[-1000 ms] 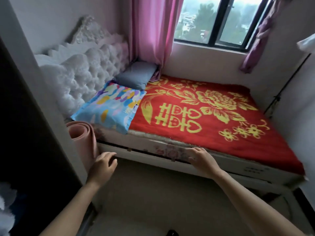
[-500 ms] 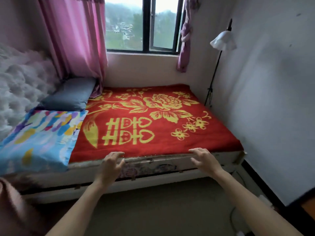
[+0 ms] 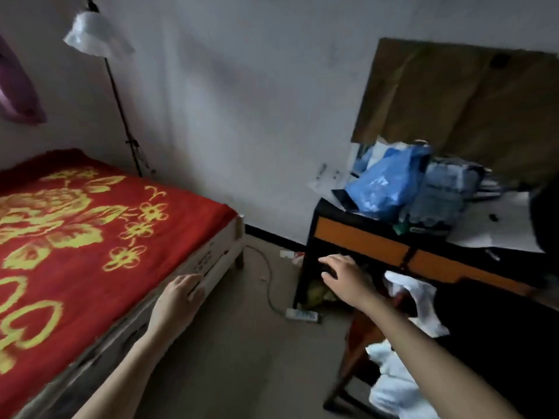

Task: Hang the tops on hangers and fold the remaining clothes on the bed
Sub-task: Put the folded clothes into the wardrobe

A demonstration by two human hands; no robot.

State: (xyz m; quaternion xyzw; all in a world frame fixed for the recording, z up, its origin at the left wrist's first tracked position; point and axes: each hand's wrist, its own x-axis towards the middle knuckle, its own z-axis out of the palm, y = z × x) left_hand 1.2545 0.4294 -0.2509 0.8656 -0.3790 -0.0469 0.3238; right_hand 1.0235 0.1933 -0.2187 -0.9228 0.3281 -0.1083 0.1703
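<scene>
The bed (image 3: 220, 255) fills the left side, covered by a red blanket (image 3: 84, 237) with yellow flowers. No tops or hangers lie on the part of it that I see. White cloth (image 3: 414, 300) hangs over a dark chair at the lower right, with more pale cloth (image 3: 393, 388) beneath it. My left hand (image 3: 181, 297) hovers open, empty, beside the bed's white side rail. My right hand (image 3: 348, 276) reaches out open and empty in front of the desk, a little left of the white cloth.
A black and orange desk (image 3: 363, 240) stands at the right, piled with a blue plastic bag (image 3: 390, 182), papers and packets. A floor lamp (image 3: 96, 34) stands in the corner. A power strip (image 3: 302, 314) and its cord lie on the floor between bed and desk.
My view has swung right from the bed and window to the foot of the bed and the desk. Both hands stayed raised, open and empty.
</scene>
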